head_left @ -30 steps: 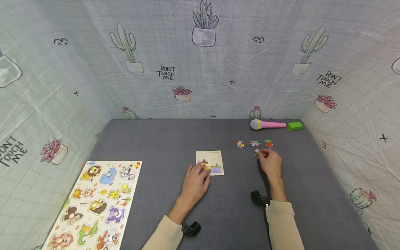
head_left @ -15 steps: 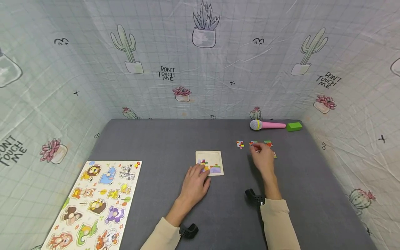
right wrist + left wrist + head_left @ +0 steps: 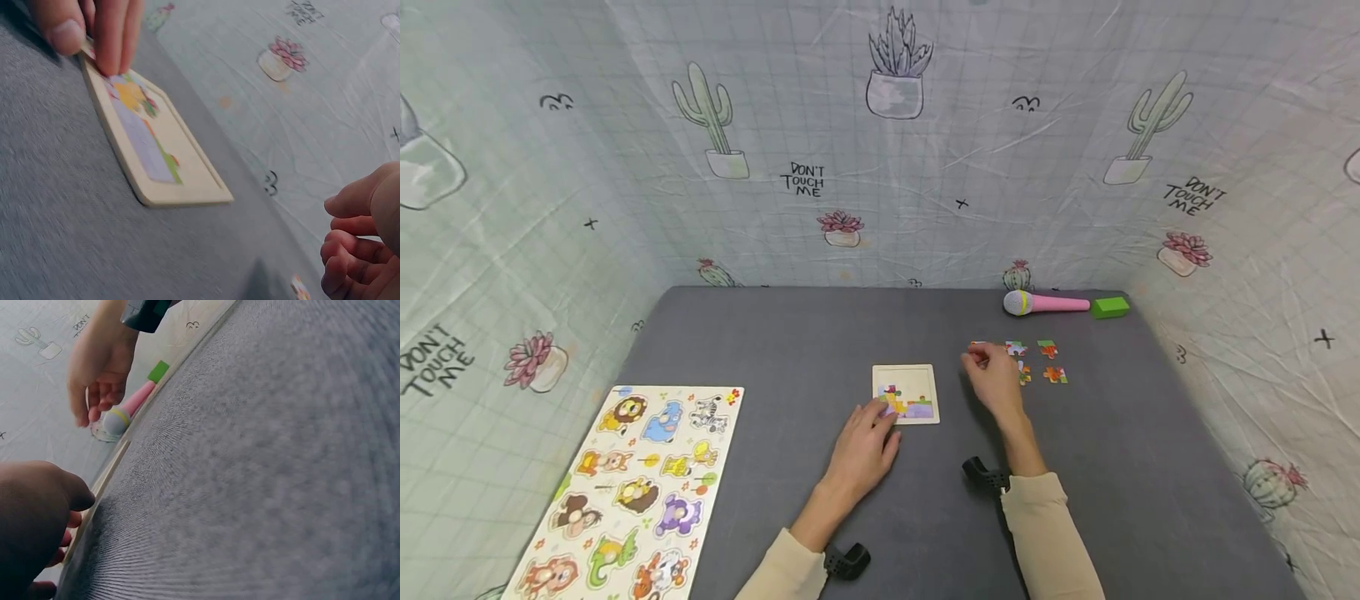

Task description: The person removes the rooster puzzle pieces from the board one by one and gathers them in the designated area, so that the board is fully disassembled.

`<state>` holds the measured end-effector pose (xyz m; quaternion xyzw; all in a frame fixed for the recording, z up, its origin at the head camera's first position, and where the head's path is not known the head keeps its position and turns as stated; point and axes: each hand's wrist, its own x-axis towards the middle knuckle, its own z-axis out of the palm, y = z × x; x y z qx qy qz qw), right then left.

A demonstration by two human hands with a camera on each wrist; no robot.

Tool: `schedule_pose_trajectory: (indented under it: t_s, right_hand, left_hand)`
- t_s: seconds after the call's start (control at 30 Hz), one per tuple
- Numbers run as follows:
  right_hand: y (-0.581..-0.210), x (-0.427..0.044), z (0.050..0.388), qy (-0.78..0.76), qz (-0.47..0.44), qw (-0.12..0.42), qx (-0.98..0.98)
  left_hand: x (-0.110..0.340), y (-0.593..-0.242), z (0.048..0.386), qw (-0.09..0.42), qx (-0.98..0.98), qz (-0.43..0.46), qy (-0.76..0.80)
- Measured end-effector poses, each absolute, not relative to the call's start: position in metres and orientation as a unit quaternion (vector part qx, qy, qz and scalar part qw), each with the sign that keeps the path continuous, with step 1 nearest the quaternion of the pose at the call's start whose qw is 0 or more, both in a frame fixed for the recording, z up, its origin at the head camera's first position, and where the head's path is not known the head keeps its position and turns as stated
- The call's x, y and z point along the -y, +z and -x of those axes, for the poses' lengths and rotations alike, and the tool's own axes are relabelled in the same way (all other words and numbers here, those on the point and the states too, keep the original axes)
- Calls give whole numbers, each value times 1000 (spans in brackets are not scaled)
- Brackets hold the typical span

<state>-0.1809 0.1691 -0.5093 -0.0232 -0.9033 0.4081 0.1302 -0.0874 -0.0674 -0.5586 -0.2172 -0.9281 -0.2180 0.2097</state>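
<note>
- Beige-sleeved left hand (image 3: 856,452): nearly straight fingers touch the wooden puzzle tray (image 3: 919,380).
- Right hand (image 3: 997,383): fingers half-curled, holding nothing, beside puzzle pieces (image 3: 1047,349).
- Puzzle tray: centre of frame, lower part colourful, upper part bare.

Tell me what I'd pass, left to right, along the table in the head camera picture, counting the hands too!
Animal board → left hand → little wooden puzzle frame → right hand → pink microphone → green block.
</note>
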Motion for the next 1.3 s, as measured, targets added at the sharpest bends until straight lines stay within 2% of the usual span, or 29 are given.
schedule_pose_trajectory:
  t_s: [0.17, 0.67, 1.3]
  right_hand:
    - [-516, -153, 181, 419, 11, 106, 902]
    - [-534, -114, 170, 394, -53, 89, 913]
    - [-535, -93, 158, 342, -123, 65, 929]
  left_hand:
    - [68, -560, 86, 219, 923, 210, -236]
    - [69, -566, 87, 249, 910, 215, -254]
    - [70, -570, 88, 246, 912, 210, -251]
